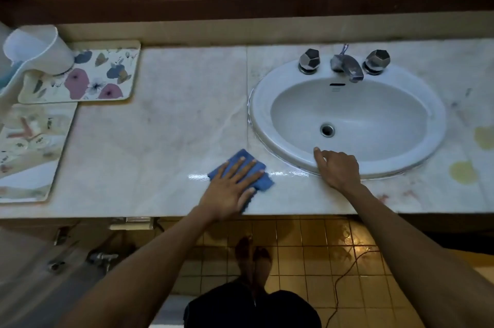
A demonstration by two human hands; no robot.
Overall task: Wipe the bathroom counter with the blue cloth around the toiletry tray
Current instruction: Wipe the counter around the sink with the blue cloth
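Observation:
A folded blue cloth (260, 180) lies flat on the pale marble counter (165, 127), near its front edge and just left of the sink. My left hand (230, 188) presses on the cloth with fingers spread, covering most of it. My right hand (336, 167) rests on the front rim of the white sink (433, 114), fingers curled over the edge, holding nothing. A floral toiletry tray (107, 79) sits at the counter's back left, with a white cup (40, 50) on it. A wet streak shines on the counter beside the cloth.
A second patterned tray (34, 151) lies at the left edge of the counter. A chrome faucet (346, 64) with two handles stands behind the basin. A mirror with a dark wooden frame (240, 1) runs along the back. Yellow stains (463, 172) mark the counter at the right.

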